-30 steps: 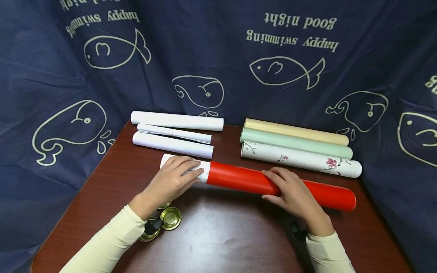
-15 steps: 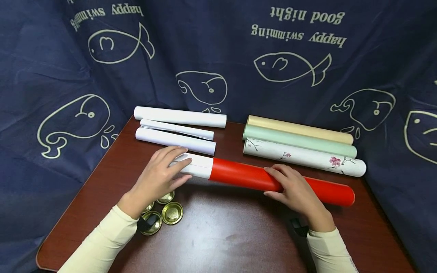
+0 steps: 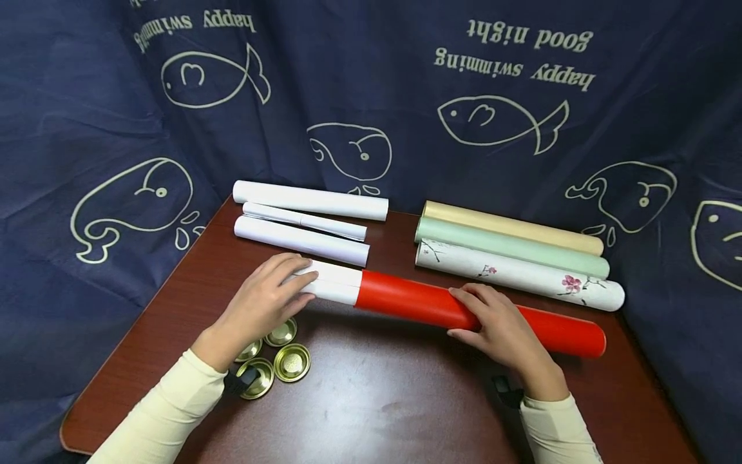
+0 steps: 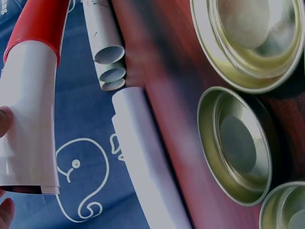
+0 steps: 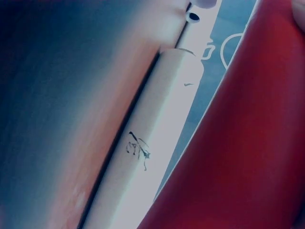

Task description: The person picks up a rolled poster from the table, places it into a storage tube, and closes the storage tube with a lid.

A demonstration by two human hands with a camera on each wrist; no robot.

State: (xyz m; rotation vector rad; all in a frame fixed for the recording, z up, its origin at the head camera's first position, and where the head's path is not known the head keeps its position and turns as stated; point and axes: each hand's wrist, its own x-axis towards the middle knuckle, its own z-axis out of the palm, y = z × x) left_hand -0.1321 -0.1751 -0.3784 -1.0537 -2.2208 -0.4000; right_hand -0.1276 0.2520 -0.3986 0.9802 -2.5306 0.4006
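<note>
A roll of red paper (image 3: 406,298) lies across the middle of the table, a white roll (image 3: 336,282) sticking out of its left end. My left hand (image 3: 263,293) grips the white roll near its outer end, thumb below and fingers over the top. In the left wrist view the white roll (image 4: 31,114) enters the red one (image 4: 40,24), and its lower end is hollow. My right hand (image 3: 493,325) holds the red roll around its middle, fingers over it and thumb on the near side. Red paper (image 5: 243,133) fills the right side of the right wrist view.
Several gold tin lids (image 3: 292,362) lie beside my left wrist. White rolls (image 3: 301,240) rest at the back left. At the back right are a cream roll (image 3: 510,227), a pale green roll (image 3: 510,247) and a flowered roll (image 3: 522,276). A navy fish-print cloth (image 3: 406,58) hangs behind.
My left hand has slid left along the white roll, baring more of it beside the red one. The right hand keeps its hold. The head view has shifted slightly.
</note>
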